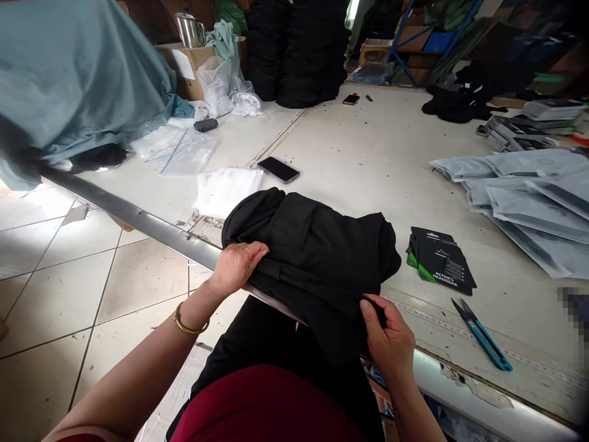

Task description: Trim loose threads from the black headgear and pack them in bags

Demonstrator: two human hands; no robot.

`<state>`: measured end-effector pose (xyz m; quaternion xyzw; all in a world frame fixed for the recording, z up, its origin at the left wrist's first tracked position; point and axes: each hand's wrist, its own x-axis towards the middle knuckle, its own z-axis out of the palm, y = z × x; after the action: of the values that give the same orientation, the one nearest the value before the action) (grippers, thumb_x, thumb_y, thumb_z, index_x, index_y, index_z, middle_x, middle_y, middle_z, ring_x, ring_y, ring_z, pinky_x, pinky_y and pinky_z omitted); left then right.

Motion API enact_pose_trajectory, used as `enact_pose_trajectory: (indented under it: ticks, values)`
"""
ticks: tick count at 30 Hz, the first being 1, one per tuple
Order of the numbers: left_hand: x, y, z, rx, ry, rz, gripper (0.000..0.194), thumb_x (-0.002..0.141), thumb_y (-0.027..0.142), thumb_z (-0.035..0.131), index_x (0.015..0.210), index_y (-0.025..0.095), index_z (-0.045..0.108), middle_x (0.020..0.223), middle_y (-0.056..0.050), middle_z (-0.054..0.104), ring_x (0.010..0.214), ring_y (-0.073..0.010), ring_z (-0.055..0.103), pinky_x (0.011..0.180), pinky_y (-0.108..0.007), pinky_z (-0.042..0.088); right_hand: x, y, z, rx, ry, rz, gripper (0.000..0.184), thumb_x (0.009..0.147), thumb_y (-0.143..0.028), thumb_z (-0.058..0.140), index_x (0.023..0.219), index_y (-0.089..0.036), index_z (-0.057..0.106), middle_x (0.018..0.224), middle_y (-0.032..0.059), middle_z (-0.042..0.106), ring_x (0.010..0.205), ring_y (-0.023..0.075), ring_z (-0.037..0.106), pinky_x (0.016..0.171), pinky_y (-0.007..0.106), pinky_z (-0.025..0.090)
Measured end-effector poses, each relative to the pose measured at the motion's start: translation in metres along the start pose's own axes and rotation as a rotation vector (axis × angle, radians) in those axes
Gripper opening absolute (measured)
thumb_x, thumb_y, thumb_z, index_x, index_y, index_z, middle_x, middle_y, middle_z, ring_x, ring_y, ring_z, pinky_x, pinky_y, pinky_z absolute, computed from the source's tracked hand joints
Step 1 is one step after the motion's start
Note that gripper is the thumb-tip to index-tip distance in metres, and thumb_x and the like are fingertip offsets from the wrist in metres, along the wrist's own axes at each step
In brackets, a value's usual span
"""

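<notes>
A bundle of black fabric lies at the near edge of the table, part of it hanging over toward my lap. My left hand pinches the cloth at its left front, thumb pressed against the fingers. At the lower right, my right hand grips another edge of the same fabric between thumb and fingers. Right of the bundle sits a small stack of black "Actor's Headgear" cards. Blue-handled thread snips rest beyond my right hand, blades pointing away.
A phone and white sheets lie behind the bundle. Grey packets are piled at the right. Tall black fabric stacks stand at the back. A measuring tape runs along the table's metal-trimmed edge. Teal cloth drapes at left.
</notes>
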<state>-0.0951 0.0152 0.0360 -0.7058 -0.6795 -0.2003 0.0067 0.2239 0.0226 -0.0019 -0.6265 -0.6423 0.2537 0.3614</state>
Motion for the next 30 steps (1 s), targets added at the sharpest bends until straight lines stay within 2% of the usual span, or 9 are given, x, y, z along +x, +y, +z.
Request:
enact_pose_trajectory:
  ticks: [4,9,11,14,18,21,25,27,30]
  values:
    - [-0.012,-0.004,0.002,-0.042,0.089,0.069,0.031,0.094,0.040,0.040,0.095,0.020,0.064,0.080,-0.004,0.068,0.072,-0.0165,0.061,0.073,-0.029,0.046,-0.010,0.000,-0.007,-0.043,-0.011,-0.112,0.028,0.084,-0.044,0.053,0.098,-0.022,0.064,0.093,0.0047,0.070,0.085,0.0213,0.066,0.071,0.031,0.053]
    - [-0.041,-0.016,-0.008,-0.112,0.147,0.288,0.028,0.089,0.039,0.047,0.105,0.022,0.062,0.104,-0.007,0.066,0.102,-0.0241,0.057,0.104,-0.048,0.031,-0.036,0.002,-0.007,-0.115,-0.076,-0.717,0.037,0.079,-0.038,0.062,0.111,-0.022,0.058,0.112,0.0100,0.064,0.105,0.0285,0.059,0.085,0.042,0.050]
    - [-0.043,-0.025,-0.013,-0.085,0.299,0.214,0.021,0.087,0.035,0.051,0.101,0.026,0.064,0.114,-0.006,0.063,0.114,-0.0268,0.051,0.108,-0.053,0.023,-0.045,0.002,0.000,-0.197,-0.086,-0.874,0.049,0.073,-0.042,0.067,0.115,-0.020,0.055,0.118,0.0121,0.061,0.112,0.0325,0.054,0.089,0.046,0.047]
    - [-0.024,-0.035,-0.020,-0.155,0.445,-0.148,0.034,0.083,0.036,0.059,0.116,0.027,0.057,0.134,-0.008,0.047,0.125,-0.0304,0.041,0.106,-0.054,0.027,-0.048,-0.001,0.011,-0.291,-0.067,-0.932,0.055,0.072,-0.043,0.066,0.119,-0.017,0.052,0.125,0.0157,0.056,0.115,0.0340,0.052,0.089,0.047,0.045]
    - [0.013,-0.038,-0.027,-0.654,0.090,-0.588,0.075,0.071,0.049,0.068,0.134,0.020,0.039,0.132,-0.015,0.050,0.117,-0.0329,0.050,0.097,-0.052,0.041,-0.037,-0.005,0.019,-0.425,-0.060,-0.869,0.057,0.077,-0.035,0.057,0.129,-0.017,0.045,0.128,0.0150,0.055,0.110,0.0314,0.056,0.082,0.043,0.047]
    - [0.025,-0.032,-0.031,-1.066,-0.130,-0.589,0.069,0.069,0.044,0.072,0.128,0.019,0.046,0.122,-0.011,0.059,0.111,-0.0295,0.056,0.097,-0.046,0.045,-0.028,-0.004,0.014,-0.442,-0.128,-0.872,0.059,0.076,-0.030,0.055,0.133,-0.018,0.044,0.125,0.0120,0.058,0.105,0.0296,0.059,0.076,0.039,0.049]
    - [0.019,-0.027,-0.038,-1.273,-0.188,-0.640,0.060,0.070,0.042,0.072,0.123,0.018,0.054,0.121,-0.010,0.061,0.112,-0.0297,0.056,0.097,-0.045,0.046,-0.013,0.002,-0.016,-0.208,-0.327,-0.814,0.058,0.072,-0.042,0.064,0.127,-0.025,0.053,0.124,0.0097,0.059,0.107,0.0296,0.059,0.078,0.038,0.053]
    - [0.016,-0.030,-0.041,-1.340,-0.189,-0.686,0.056,0.072,0.045,0.069,0.120,0.018,0.057,0.119,-0.010,0.062,0.111,-0.0300,0.057,0.095,-0.043,0.048,0.002,0.008,-0.037,0.025,-0.429,-0.583,0.049,0.075,-0.048,0.060,0.120,-0.028,0.058,0.126,0.0083,0.058,0.111,0.0284,0.058,0.082,0.038,0.054]
    - [0.021,-0.036,-0.041,-1.438,-0.205,-0.798,0.051,0.072,0.048,0.069,0.112,0.018,0.063,0.110,-0.010,0.067,0.101,-0.0290,0.063,0.087,-0.037,0.054,0.030,0.011,-0.059,0.286,-0.254,0.066,0.043,0.078,-0.048,0.059,0.113,-0.023,0.061,0.123,0.0116,0.060,0.110,0.0283,0.059,0.084,0.041,0.055]
